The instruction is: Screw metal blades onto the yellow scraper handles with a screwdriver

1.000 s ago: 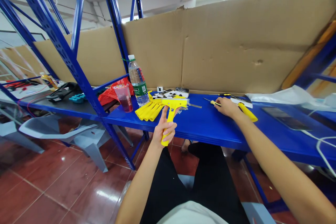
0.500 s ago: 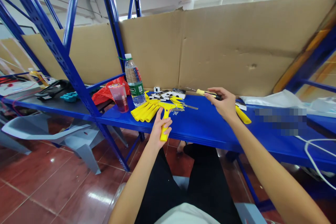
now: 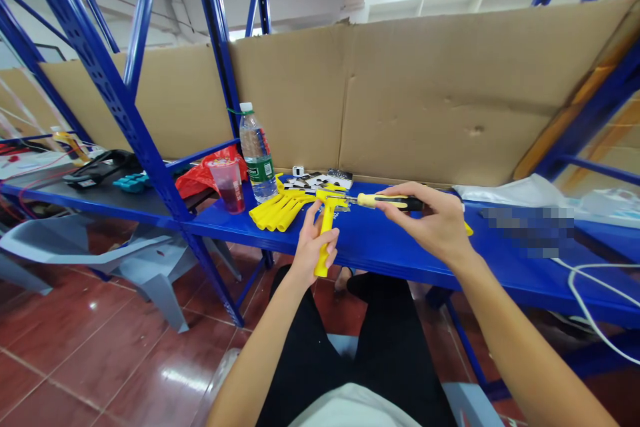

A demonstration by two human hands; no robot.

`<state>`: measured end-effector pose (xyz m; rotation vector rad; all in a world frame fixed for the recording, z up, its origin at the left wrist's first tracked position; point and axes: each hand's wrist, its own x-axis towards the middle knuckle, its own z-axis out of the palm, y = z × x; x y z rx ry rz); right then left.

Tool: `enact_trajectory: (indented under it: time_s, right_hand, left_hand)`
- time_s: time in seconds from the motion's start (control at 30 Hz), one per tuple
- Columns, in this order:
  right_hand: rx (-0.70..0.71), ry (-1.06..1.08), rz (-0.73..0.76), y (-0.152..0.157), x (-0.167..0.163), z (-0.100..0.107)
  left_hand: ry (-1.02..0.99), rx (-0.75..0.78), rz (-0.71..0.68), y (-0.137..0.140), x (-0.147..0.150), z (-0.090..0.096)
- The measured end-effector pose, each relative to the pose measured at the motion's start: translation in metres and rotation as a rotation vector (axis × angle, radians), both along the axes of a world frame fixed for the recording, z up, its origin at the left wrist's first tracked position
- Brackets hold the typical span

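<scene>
My left hand [image 3: 315, 247] is wrapped round the handle of a yellow T-shaped scraper [image 3: 327, 223], held upright in front of the table edge. In my right hand [image 3: 435, 217] is a screwdriver [image 3: 387, 201] with a yellow and black handle, lying nearly level and pointing left. Its metal tip reaches the scraper's head; whether it touches a screw is too small to tell. Left of the scraper, several yellow scraper handles [image 3: 275, 213] lie side by side on the blue table [image 3: 380, 240]. Behind them are black and white packets [image 3: 315, 180].
A water bottle [image 3: 257, 157] and a plastic cup [image 3: 229, 187] with dark red drink stand at the left, by a red plastic bag [image 3: 200, 177]. A cardboard panel [image 3: 425, 93] closes off the back. White plastic wrap [image 3: 510, 192] and a white cable [image 3: 575, 293] lie right.
My right hand has lowered the screwdriver and brought its tip left to the scraper's head. The left hand has shifted slightly right with the scraper, turning it more upright.
</scene>
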<state>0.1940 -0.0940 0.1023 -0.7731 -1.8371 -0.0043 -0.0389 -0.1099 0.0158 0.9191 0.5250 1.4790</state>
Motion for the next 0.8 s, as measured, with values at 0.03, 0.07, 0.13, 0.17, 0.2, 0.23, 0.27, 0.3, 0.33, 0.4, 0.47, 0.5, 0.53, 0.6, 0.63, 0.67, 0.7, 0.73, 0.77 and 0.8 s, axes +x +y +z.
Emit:
enact_trajectory:
  time_s: [0.03,0.07,0.13,0.17,0.2,0.23,0.27,0.3,0.33,0.4,0.47,0.5,0.53,0.6,0.63,0.67,0.7,0.73,0.77,0.8]
  right_hand:
    - [-0.003,-0.005,0.0,0.0001,0.0006,0.0002]
    - [-0.007,-0.011,0.001,0.0004,0.001,0.0002]
    - [-0.011,-0.016,0.004,0.0013,0.0008,-0.0004]
    - [-0.012,-0.017,0.006,0.0016,0.0004,-0.0008]
    - [-0.011,-0.015,0.008,0.0019,-0.0002,-0.0012]
    - [-0.008,-0.012,0.011,0.0019,-0.0009,-0.0015]
    - [-0.005,-0.01,0.014,0.0018,-0.0015,-0.0015]
    - [-0.001,-0.009,0.016,0.0016,-0.0021,-0.0014]
    - [0.002,-0.008,0.018,0.0012,-0.0025,-0.0011]
    - [0.004,-0.008,0.019,0.0003,-0.003,-0.0001]
    - [0.001,-0.009,0.016,-0.0004,-0.0031,0.0007]
    - [0.002,-0.009,0.013,-0.0007,-0.0031,0.0011]
    - [0.004,-0.008,0.01,-0.0009,-0.0031,0.0013]
    - [0.009,-0.008,0.008,-0.0012,-0.0031,0.0016]
    - [0.011,-0.009,0.008,-0.0013,-0.0031,0.0017]
    - [0.013,-0.01,0.009,-0.0015,-0.0032,0.0019]
    - [0.015,-0.011,0.011,-0.0016,-0.0033,0.002]
    - [0.016,-0.011,0.011,-0.0018,-0.0033,0.002]
    - [0.018,-0.011,0.01,-0.0019,-0.0033,0.0017]
    - [0.019,-0.01,0.005,-0.002,-0.0032,0.0011]
  left_hand:
    - [-0.006,-0.004,0.002,-0.0002,-0.0002,0.0004]
    - [-0.012,-0.008,0.005,-0.0003,-0.0004,0.0008]
    - [-0.02,-0.014,0.006,-0.0003,-0.0013,0.0011]
    - [-0.023,-0.012,0.005,-0.0003,-0.0017,0.0011]
    - [-0.024,-0.009,0.002,-0.0002,-0.0022,0.0009]
    - [-0.024,-0.005,0.0,-0.0001,-0.0025,0.0007]
    - [-0.024,-0.001,-0.002,-0.0001,-0.0028,0.0006]
    - [-0.024,0.0,-0.002,-0.0001,-0.0029,0.0005]
    - [-0.024,0.002,-0.002,-0.0002,-0.003,0.0006]
    - [-0.025,0.002,-0.003,-0.0005,-0.003,0.001]
    - [-0.026,0.002,-0.002,-0.0008,-0.0027,0.0016]
    - [-0.026,0.002,-0.003,-0.0008,-0.0026,0.0018]
    - [-0.027,0.002,-0.004,-0.0008,-0.0025,0.0019]
    - [-0.026,0.004,-0.009,-0.0008,-0.0023,0.0017]
    - [-0.024,0.006,-0.011,-0.0007,-0.0023,0.0015]
    - [-0.022,0.008,-0.013,-0.0007,-0.0025,0.0012]
    - [-0.02,0.009,-0.012,-0.0007,-0.0027,0.001]
    - [-0.015,0.01,-0.01,-0.0007,-0.003,0.0008]
    - [-0.008,0.012,-0.008,-0.0008,-0.0033,0.0007]
    - [0.003,0.016,-0.006,-0.001,-0.0036,0.0007]
